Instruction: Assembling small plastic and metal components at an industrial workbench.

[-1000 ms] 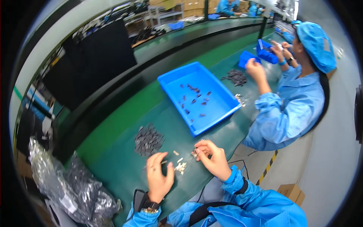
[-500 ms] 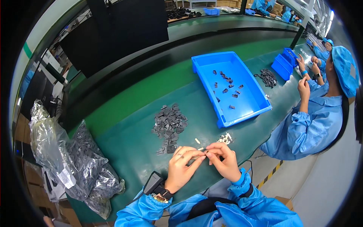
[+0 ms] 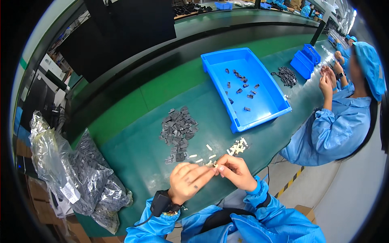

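Observation:
My left hand [image 3: 189, 181] and my right hand [image 3: 236, 171] meet at the fingertips above the near edge of the green table. At the right hand's pinched fingertips shows a small cream strip [image 3: 216, 165]. The left hand's back faces up and its fingers are pressed together; what they hold is hidden. Several loose cream strips [image 3: 193, 156] lie just beyond my fingers. A small heap of cream pieces [image 3: 238, 146] sits beyond my right hand. Farther left is a pile of dark grey plastic parts [image 3: 178, 131].
A blue tray [image 3: 262, 120] with several dark parts in it stands beyond my right hand. Clear plastic bags [image 3: 91, 174] of dark parts lie at the left. On the right, a co-worker [image 3: 340, 117] in blue sits near another dark pile [image 3: 286, 76] and blue bins [image 3: 303, 64].
My left hand has turned its back upward and its fingers have straightened. More cream strips now show on the table beyond my fingertips. The co-worker's hands have come closer together.

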A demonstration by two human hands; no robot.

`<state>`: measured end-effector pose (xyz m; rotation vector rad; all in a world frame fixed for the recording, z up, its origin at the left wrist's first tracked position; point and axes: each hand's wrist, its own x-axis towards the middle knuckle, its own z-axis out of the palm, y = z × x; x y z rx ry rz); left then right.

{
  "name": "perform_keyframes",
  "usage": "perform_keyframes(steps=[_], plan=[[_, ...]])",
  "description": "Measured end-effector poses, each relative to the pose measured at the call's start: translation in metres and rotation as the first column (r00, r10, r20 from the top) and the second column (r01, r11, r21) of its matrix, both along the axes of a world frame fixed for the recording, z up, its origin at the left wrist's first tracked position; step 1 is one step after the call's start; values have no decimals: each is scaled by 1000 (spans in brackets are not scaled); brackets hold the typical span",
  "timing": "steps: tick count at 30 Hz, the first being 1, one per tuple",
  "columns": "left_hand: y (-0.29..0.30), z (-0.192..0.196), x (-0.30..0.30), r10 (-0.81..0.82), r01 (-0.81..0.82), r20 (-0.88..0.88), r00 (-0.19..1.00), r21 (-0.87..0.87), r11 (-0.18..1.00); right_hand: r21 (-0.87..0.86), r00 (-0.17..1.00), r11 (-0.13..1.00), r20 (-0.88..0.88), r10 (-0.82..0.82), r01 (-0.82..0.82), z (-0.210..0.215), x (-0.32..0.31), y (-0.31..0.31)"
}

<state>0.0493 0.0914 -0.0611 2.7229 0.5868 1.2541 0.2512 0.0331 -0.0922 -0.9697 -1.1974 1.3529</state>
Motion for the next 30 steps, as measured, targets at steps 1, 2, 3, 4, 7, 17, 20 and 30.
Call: perform_keyframes(steps=[1, 2, 3, 4, 7, 17, 20, 30], plan=[[0, -2, 4, -3, 3, -1, 1000, -1, 1000, -1, 1000, 1000, -1, -3, 3, -1, -1, 0], [-1, -4, 9, 30, -9, 94, 995, -216, 976, 14, 999, 999, 4, -33, 33, -3, -2, 0], [-2, -5, 12, 84, -2, 176, 981, -421, 907, 30, 998, 998, 7, -60, 60, -3, -4, -1], [-4, -6, 12, 84, -2, 174, 981, -422, 906, 29, 998, 998, 5, -61, 61, -3, -5, -1], [-5, -13, 10, 96, 233, 300, 949, -874, 426, 42, 991, 995, 99, -95, 91, -1, -6, -1], [-6, -15, 12, 105, 361, 406, 908, -883, 299, 73, 977, 987, 148, -153, 143, -1, -8, -1], [-7, -17, 12, 146, 405, 439, 887, -889, 211, 55, 959, 967, 131, -252, 247, 2, -11, 0], [-8, -17, 13, 196, 376, 405, 893, -911, 170, 374, 808, 859, 344, -478, 349, 6, -20, -1]])
